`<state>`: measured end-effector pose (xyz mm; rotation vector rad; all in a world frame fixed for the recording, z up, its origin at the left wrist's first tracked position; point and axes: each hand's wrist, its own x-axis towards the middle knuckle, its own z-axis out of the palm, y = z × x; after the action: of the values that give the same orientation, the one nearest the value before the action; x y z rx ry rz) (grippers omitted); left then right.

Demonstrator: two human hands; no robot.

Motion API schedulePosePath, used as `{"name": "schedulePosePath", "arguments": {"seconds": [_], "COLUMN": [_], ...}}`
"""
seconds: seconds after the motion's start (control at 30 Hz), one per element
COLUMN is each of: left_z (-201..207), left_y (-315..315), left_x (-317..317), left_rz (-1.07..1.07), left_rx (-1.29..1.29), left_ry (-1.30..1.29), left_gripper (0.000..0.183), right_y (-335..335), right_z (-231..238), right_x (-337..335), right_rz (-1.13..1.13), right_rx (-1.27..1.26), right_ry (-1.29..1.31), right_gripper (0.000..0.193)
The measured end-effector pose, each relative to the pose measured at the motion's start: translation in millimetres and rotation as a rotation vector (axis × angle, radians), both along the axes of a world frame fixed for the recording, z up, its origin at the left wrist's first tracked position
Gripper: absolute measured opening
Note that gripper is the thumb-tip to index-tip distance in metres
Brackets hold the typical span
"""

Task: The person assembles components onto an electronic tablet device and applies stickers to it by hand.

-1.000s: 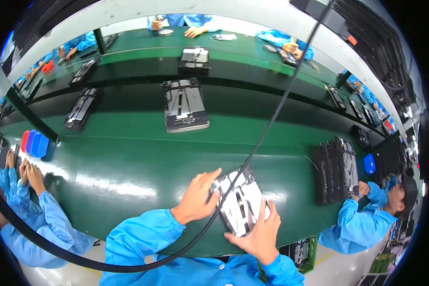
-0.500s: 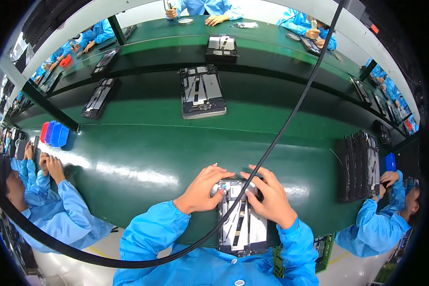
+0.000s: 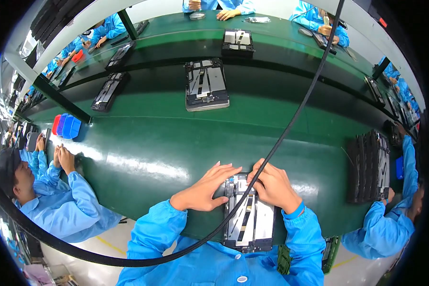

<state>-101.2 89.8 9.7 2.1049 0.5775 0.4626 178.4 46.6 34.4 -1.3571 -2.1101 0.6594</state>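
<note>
An opened tablet (image 3: pixel 264 224) lies at the near edge of the green bench in front of me, its pale battery panels and dark inner parts showing. My left hand (image 3: pixel 206 188) rests along its upper left side with fingers stretched out and thumb apart, holding nothing. Over the upper right end, my right hand (image 3: pixel 275 187) bends its fingers and thumb together in a pinch at the board. What lies between those fingertips is hidden by the hand and too small to name.
A black cable (image 3: pixel 298 114) hangs across the view in front of the tablet. Another opened tablet (image 3: pixel 207 86) lies ahead on the bench (image 3: pixel 143 143). A stack of tablets (image 3: pixel 367 167) stands at right, blue bins (image 3: pixel 71 127) at left. Co-workers sit on both sides.
My right hand's fingers have gone from spread to pinched at the tablet's top end. My left thumb has straightened off the board. The co-worker at right now stretches an arm forward.
</note>
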Motion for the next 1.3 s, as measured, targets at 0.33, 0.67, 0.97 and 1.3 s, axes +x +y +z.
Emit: {"name": "schedulePosePath", "arguments": {"seconds": [0.33,0.67,0.97,1.3], "left_z": [2,7,-3,-14], "left_y": [-3,-13,-20,-53], "left_x": [12,34,48,57], "left_rz": [-0.002,0.027,0.041,0.383], "left_rx": [0.016,0.022,0.095,0.177], "left_ry": [0.057,0.072,0.068,-0.119], "left_gripper": [0.097,0.098,0.084,0.070], "right_y": [-1,-3,-8,-9], "right_z": [6,-10,-13,-20], "right_x": [3,17,31,45], "right_rz": [0.026,0.070,0.033,0.105], "right_rx": [0.051,0.083,-0.082,-0.155], "right_ry": [0.085,0.011,0.085,0.079], "right_gripper": [0.024,0.015,0.018,0.016]}}
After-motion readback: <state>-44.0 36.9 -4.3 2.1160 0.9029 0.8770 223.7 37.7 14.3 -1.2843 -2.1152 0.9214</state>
